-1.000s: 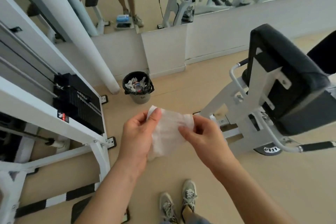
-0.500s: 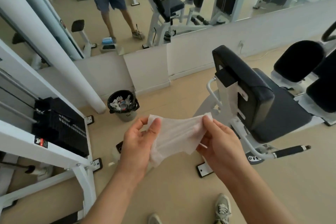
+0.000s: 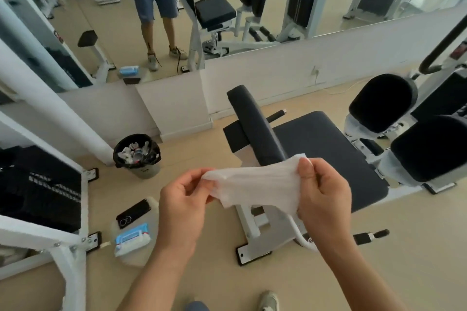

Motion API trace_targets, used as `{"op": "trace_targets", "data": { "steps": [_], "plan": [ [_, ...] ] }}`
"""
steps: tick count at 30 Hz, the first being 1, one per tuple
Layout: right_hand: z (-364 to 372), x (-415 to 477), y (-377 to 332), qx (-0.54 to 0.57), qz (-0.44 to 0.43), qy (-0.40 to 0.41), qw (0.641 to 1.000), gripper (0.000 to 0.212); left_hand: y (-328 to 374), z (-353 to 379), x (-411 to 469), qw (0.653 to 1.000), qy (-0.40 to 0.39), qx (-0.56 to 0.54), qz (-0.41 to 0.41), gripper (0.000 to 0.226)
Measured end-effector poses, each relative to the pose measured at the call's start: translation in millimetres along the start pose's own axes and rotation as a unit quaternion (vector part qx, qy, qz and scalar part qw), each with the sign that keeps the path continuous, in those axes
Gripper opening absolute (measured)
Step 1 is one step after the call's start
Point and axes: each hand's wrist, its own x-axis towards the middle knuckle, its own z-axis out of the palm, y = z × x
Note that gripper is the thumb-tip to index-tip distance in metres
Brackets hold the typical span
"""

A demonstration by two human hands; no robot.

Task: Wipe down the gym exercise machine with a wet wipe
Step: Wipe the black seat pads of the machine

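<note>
A white wet wipe [image 3: 255, 184] is stretched out between my two hands at chest height. My left hand [image 3: 183, 203] pinches its left end, and my right hand [image 3: 322, 189] pinches its right end. Behind and below the wipe stands the exercise machine, with a dark padded seat [image 3: 328, 149], an upright dark back pad [image 3: 255, 121] and a white frame [image 3: 262, 232]. Two round black leg pads [image 3: 381, 102] sit at the machine's right. The wipe hangs above the seat's front edge without touching it.
A wet wipe pack [image 3: 131, 238] and a black phone [image 3: 134, 212] lie on a white block on the floor, left of my left hand. A lined bin [image 3: 137, 155] full of rubbish stands further back. A white weight-stack machine [image 3: 43, 194] fills the left side. A mirror wall [image 3: 252, 2] is ahead.
My hands have pulled apart and spread the wipe wider. My view has swung right, bringing the seat, leg pads and the wipe pack into sight.
</note>
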Motion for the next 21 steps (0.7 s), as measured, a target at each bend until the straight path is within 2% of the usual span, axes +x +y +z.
{"op": "trace_targets", "data": {
  "steps": [3,5,8,10,12,14,16,18,21],
  "plan": [
    [-9.2,23.9,10.3,0.004,0.024,-0.01,1.0,0.026,4.9,27.1,6.2,0.985,0.007,-0.136,-0.105,0.028],
    [-6.5,36.8,13.5,0.073,0.121,-0.015,0.99,0.028,8.6,42.6,12.6,0.958,0.01,-0.221,-0.183,0.026],
    [4.7,52.1,14.9,0.194,0.295,-0.02,0.935,0.03,9.4,61.6,24.8,0.942,0.044,-0.219,-0.25,0.016],
    [14.2,63.3,16.7,0.223,0.341,0.007,0.913,0.031,4.5,70.6,36.2,0.957,0.049,-0.171,-0.23,0.022],
    [24.7,74.7,17.4,0.189,0.336,0.048,0.921,0.033,-1.6,73.7,53.4,0.98,0.045,-0.096,-0.167,0.036],
    [33.6,87.5,20.1,0.117,0.273,0.086,0.951,0.035,-6.2,74.5,71.0,0.995,0.035,-0.03,-0.093,0.041],
    [40.0,99.9,26.5,0.032,0.179,0.091,0.979,0.034,-9.3,75.2,88.6,0.999,0.029,0.022,-0.034,0.036],
    [46.5,113.3,31.4,-0.034,0.13,0.071,0.988,0.031,-11.9,75.8,106.2,0.996,0.016,0.087,0.024,0.037],
    [54.3,136.8,35.7,-0.108,0.122,0.061,0.985,0.026,-20.7,74.4,132.6,0.984,-0.012,0.165,0.063,0.034]
  ]
}}
